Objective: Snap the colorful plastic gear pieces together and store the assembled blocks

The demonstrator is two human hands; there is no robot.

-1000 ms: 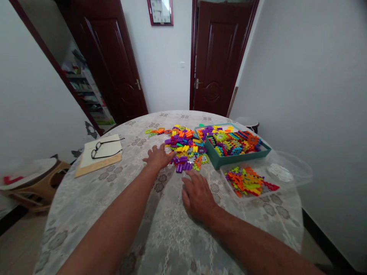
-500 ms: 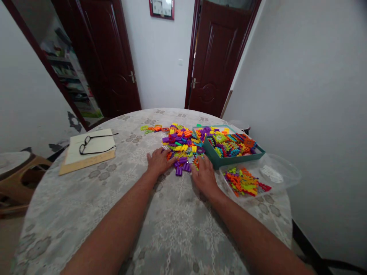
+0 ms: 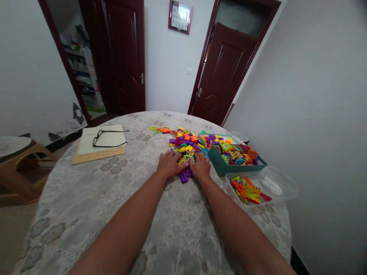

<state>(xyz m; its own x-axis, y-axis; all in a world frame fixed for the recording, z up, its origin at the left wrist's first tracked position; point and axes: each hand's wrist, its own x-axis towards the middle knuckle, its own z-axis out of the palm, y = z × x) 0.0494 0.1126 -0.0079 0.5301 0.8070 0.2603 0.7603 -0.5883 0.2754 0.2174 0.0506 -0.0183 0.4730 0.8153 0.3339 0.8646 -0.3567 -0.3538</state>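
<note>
On the table [image 3: 177, 229], left of the green box [image 3: 220, 165], lies a pile of plastic pieces [image 3: 185, 139] that look light, stiff and rather slick, best cupped from both sides in bulk. The left hand [image 3: 168, 165] and right hand [image 3: 201, 167] flank its near end, closer together than half a second ago, their fingers loosely spread, nothing visibly pinched.

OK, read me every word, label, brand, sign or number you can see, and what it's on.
Nothing reads clearly.
Wall clock: dial marks, too blurred to read.
Paper under the glasses: any writing is too faint.
Shelves: any labels are too small.
Plastic pieces: no readable text.
</note>
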